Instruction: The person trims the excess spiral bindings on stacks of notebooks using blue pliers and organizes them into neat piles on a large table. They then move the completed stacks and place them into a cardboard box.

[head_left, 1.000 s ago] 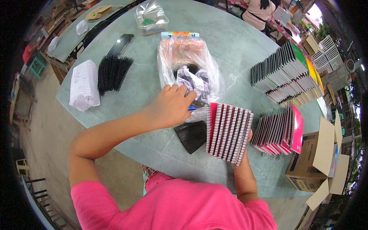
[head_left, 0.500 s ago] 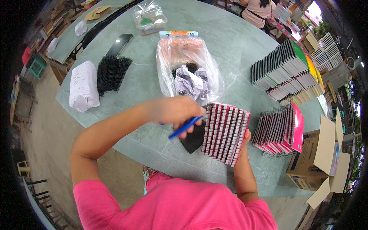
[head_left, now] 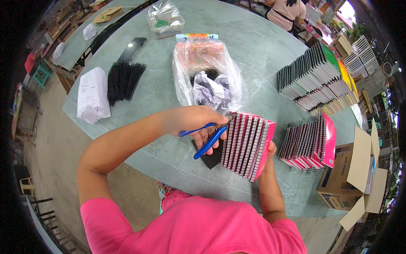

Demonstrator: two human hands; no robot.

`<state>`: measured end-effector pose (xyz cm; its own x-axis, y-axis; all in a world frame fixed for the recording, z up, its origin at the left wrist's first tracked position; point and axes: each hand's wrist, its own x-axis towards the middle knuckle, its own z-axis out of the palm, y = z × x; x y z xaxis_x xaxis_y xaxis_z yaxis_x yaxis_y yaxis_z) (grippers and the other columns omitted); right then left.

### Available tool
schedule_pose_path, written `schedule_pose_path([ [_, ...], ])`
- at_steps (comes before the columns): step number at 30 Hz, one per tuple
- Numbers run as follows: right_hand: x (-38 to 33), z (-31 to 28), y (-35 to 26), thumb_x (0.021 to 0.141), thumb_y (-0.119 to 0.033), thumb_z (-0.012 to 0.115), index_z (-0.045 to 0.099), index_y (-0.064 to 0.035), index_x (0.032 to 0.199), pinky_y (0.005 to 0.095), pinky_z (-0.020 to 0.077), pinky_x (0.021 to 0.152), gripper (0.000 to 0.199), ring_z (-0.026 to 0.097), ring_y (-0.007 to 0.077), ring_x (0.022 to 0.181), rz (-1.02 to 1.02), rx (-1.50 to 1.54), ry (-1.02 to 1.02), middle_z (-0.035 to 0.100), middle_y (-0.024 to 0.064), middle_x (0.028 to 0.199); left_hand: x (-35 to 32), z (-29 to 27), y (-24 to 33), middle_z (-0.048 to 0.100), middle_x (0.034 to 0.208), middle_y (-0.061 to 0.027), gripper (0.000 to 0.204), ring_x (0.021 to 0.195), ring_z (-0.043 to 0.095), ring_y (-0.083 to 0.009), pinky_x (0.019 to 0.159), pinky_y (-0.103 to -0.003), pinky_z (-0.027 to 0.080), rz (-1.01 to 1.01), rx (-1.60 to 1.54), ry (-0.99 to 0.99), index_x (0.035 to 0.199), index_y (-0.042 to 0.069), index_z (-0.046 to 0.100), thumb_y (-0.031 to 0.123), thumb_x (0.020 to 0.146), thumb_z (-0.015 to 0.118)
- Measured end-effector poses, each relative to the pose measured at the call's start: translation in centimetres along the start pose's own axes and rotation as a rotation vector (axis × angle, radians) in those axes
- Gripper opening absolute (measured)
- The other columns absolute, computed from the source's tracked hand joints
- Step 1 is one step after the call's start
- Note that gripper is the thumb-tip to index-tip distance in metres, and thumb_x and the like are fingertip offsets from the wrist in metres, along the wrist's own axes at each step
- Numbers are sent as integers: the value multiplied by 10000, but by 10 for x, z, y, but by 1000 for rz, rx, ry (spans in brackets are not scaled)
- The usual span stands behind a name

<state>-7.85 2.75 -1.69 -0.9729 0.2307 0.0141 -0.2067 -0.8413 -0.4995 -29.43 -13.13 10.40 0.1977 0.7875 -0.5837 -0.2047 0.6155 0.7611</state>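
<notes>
My left hand point(head_left: 205, 125) holds a pair of blue-handled pliers point(head_left: 210, 144), its handles spread apart. The pliers' jaws meet the upper left corner of a stack of spiral notebooks point(head_left: 246, 146), at the ends of the wire coils. These notebooks have pink-red covers, and their dark coils face up in rows. My right hand point(head_left: 268, 155) grips the stack along its right side, fingers partly hidden behind it. Beneath the pliers and the stack's left edge, a flat black piece point(head_left: 210, 157) lies on the table.
Right of my hand stand more pink spiral notebooks point(head_left: 306, 142), taller notebook stacks point(head_left: 315, 78) and an open cardboard box point(head_left: 338, 186). Ahead lies a clear plastic bag point(head_left: 209, 63) with crumpled paper. Black coils point(head_left: 123, 82), a white wrapped bundle point(head_left: 93, 95) and a phone point(head_left: 132, 48) sit left.
The pliers' handles have spread apart, and my left fingers have loosened around them. The jaws now show at the stack's corner. The held notebooks have shifted slightly left.
</notes>
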Motion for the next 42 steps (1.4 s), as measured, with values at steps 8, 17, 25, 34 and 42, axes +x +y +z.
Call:
schedule_pose_path([
  [8, 3, -2, -2, 691, -391, 644, 455, 14, 1178, 410, 477, 837, 661, 580, 272, 949, -25, -58, 47, 567, 157, 1087, 0, 4, -5, 604, 779, -140, 445, 674, 622, -205, 599, -332, 490, 197, 747, 347, 977, -25, 535, 382, 905, 371],
  [17, 2, 17, -2, 632, -384, 689, 441, 4, 1186, 396, 464, 838, 720, 568, 267, 943, 2, -104, 102, 562, 145, 1071, 6, 14, -4, 590, 807, -191, 402, 735, 604, -291, 644, -386, 485, 225, 848, 378, 977, -43, 505, 340, 890, 417],
  [25, -1, 3, -5, 629, -357, 693, 436, 11, 1187, 391, 468, 828, 716, 570, 266, 930, 22, -124, 159, 564, 142, 1061, -6, 17, 6, 588, 800, -174, 416, 705, 621, -263, 600, -350, 498, 155, 492, 239, 969, -47, 519, 349, 900, 411],
  [34, 0, 10, -3, 627, -351, 688, 426, 18, 1195, 394, 470, 831, 726, 577, 280, 924, 91, -147, 138, 561, 159, 1070, 3, 8, 3, 575, 740, -147, 427, 636, 615, -264, 575, -376, 514, -8, -165, -87, 940, -49, 514, 354, 896, 378],
  [42, 5, 5, -3, 648, -378, 667, 427, 15, 1193, 391, 463, 840, 714, 572, 273, 934, 37, -170, 155, 558, 158, 1074, 2, 14, 3, 590, 790, -140, 470, 740, 618, -216, 622, -345, 489, 294, 796, 371, 959, -47, 526, 401, 893, 397],
])
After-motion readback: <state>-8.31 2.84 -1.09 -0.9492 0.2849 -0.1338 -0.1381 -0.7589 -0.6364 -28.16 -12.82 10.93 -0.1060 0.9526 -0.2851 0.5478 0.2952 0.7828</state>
